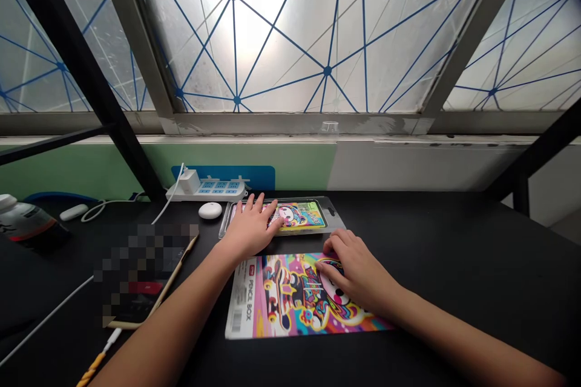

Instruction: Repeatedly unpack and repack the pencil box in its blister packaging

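My left hand point(254, 224) lies with fingers spread over the left part of a clear plastic package point(333, 217), which holds a colourful cartoon-printed pencil box point(302, 215). Nearer to me is a flat, bright printed card point(281, 296) marked "PENCIL BOX", with a barcode at its left end and a cartoon figure with a skateboard. My right hand point(356, 269) rests on the card's upper right part, fingers bent but apart, covering some of the print. Neither hand is wrapped round anything.
At the left lie a partly blurred phone-like device point(145, 287) with a cable, and a white bottle point(27, 221) on its side. Behind are a round white case point(210, 211) and a power strip point(209, 188) by the wall. Black slanted frame bars point(91, 72) flank the black desk point(454, 254).
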`<move>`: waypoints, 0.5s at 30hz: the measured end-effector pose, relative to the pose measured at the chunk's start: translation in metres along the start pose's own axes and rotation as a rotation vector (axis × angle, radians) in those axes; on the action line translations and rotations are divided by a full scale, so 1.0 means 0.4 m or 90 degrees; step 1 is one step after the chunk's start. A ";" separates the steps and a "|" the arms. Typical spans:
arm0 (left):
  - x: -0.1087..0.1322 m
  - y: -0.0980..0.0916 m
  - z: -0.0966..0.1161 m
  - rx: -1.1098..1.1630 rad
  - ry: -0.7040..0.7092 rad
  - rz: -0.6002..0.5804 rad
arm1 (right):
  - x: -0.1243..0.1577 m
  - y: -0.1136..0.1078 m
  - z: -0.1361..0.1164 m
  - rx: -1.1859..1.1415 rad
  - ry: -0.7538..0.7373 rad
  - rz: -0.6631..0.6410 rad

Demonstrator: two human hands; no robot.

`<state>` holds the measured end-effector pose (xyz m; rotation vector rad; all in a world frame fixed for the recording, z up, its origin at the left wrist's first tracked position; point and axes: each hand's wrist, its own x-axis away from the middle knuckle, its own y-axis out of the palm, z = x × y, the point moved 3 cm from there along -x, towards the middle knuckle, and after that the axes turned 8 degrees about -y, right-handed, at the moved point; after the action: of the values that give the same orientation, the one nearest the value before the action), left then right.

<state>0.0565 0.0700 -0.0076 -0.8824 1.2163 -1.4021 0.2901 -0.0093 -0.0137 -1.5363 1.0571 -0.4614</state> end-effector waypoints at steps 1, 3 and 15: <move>0.000 -0.002 0.000 0.000 0.002 -0.004 | 0.001 -0.001 -0.001 -0.006 0.002 -0.002; 0.002 -0.008 -0.002 0.005 0.009 -0.020 | 0.006 -0.004 -0.001 -0.025 0.015 -0.012; 0.021 -0.040 0.027 0.047 0.039 -0.038 | 0.012 -0.103 0.242 -0.204 0.182 -0.080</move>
<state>0.0615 0.0586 0.0096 -0.8368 1.1845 -1.5224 0.3828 0.0396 -0.0024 -1.8662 1.3071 -0.6353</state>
